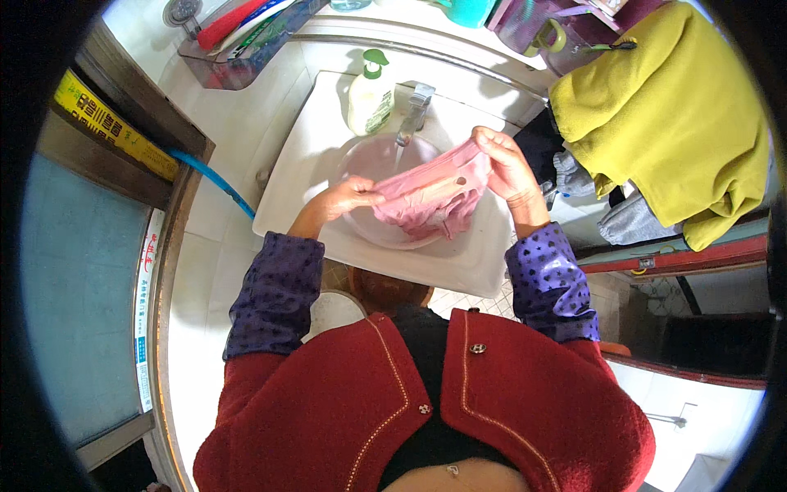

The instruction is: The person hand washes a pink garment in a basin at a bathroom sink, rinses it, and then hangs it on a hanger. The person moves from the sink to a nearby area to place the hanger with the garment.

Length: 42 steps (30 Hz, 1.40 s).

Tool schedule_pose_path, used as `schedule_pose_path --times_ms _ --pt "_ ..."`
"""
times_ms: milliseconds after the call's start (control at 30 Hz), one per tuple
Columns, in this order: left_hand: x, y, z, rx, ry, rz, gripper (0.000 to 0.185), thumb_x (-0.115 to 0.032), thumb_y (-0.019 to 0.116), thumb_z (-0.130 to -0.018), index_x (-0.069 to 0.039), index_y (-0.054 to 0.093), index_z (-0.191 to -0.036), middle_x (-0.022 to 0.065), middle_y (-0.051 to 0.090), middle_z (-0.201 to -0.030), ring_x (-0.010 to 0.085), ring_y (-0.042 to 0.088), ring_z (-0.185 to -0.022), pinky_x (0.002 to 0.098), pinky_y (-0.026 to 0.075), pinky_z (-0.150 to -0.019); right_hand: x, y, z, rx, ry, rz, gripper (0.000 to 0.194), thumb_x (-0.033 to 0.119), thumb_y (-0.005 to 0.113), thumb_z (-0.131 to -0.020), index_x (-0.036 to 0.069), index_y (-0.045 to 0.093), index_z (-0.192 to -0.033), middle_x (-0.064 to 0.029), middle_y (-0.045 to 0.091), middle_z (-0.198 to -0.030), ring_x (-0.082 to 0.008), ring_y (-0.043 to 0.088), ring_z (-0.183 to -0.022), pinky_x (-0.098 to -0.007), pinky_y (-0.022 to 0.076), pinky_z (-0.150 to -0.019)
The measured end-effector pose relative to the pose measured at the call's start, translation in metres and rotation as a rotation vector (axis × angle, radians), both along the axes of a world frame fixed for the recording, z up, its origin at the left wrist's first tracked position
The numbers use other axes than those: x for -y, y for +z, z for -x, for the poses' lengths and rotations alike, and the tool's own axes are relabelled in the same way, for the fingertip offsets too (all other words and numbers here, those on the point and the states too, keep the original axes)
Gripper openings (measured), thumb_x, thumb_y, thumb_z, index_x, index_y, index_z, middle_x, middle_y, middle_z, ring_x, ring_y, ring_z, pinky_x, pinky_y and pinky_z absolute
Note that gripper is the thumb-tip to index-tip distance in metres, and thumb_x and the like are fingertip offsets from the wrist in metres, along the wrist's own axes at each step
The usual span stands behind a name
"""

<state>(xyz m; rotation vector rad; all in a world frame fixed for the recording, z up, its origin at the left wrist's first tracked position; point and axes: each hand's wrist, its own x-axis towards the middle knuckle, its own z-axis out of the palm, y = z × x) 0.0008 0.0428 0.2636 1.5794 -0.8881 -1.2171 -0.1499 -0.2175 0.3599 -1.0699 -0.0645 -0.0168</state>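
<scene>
Between my two hands a wet-looking pink cloth garment is stretched by its upper edge, with its lower part bunched and hanging. My left hand grips the left end of the edge, and my right hand pinches the right end, a little higher. Below the cloth is a round, pale plastic basin, set in the white washbasin. A thin stream of water appears to run from the chrome faucet into the basin behind the cloth. The cloth hides part of the basin.
A pump bottle with a green top stands on the washbasin's back left. Yellow-green fabric and grey clothing hang at the right. A clear box holds packaged items at upper left. A blue hose runs along the left wall.
</scene>
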Motion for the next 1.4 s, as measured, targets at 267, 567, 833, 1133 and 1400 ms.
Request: schedule_pose_path --times_ms 267,567,833,1133,1400 --pt "-0.008 -0.019 -0.013 -0.356 0.504 0.261 0.029 -0.024 0.051 -0.09 0.002 0.058 -0.102 0.002 0.059 -0.091 0.0092 0.054 -0.077 0.0244 0.044 -0.071 0.014 -0.048 -0.032 -0.444 -0.106 0.784 0.026 0.026 0.064 -0.082 0.001 0.062 -0.077 0.0016 0.054 -0.064 -0.0083 0.045 -0.059 -0.0232 0.0379 -0.053" --pt "0.039 -0.086 -0.038 0.71 0.744 -0.064 0.035 -0.022 0.057 -0.083 -0.002 0.053 -0.112 0.0131 0.057 -0.104 0.0257 0.053 -0.1 0.0355 0.041 -0.087 0.012 -0.146 -0.092 -0.257 -0.387 1.243 0.046 0.025 0.057 -0.081 -0.005 0.047 -0.114 -0.0213 0.058 -0.099 -0.0329 0.057 -0.09 -0.0383 0.0451 -0.08" --pt "0.05 -0.133 0.037 1.087 0.17 -0.492 0.062 -0.016 0.053 -0.079 -0.023 0.03 -0.136 0.0181 0.02 -0.141 0.0434 0.022 -0.127 0.0608 0.021 -0.098 -0.038 -0.232 -0.018 -0.166 -0.12 1.847 0.058 0.012 0.055 -0.075 0.001 0.036 -0.128 -0.0258 0.036 -0.129 -0.0443 0.038 -0.115 -0.042 0.0323 -0.098" --pt "0.066 -0.153 0.012 0.666 0.472 -0.229 0.063 -0.014 0.055 -0.078 -0.01 0.028 -0.135 0.0196 0.026 -0.139 0.0384 0.031 -0.124 0.0464 0.029 -0.1 -0.024 -0.263 -0.07 -0.361 -0.102 1.337 0.034 0.019 0.054 -0.078 -0.002 0.056 -0.105 -0.0253 0.053 -0.109 -0.0389 0.052 -0.101 -0.0454 0.0417 -0.084" --pt "0.072 -0.142 0.029 -0.662 1.123 0.22 0.049 -0.035 0.047 -0.088 -0.001 0.039 -0.124 0.0161 0.043 -0.128 0.0287 0.042 -0.116 0.0411 0.037 -0.096 -0.07 -0.257 -0.112 -0.594 -0.544 0.386 0.022 0.01 0.054 -0.082 -0.003 0.06 -0.099 -0.012 0.063 -0.085 -0.0205 0.058 -0.077 -0.0326 0.0476 -0.068"
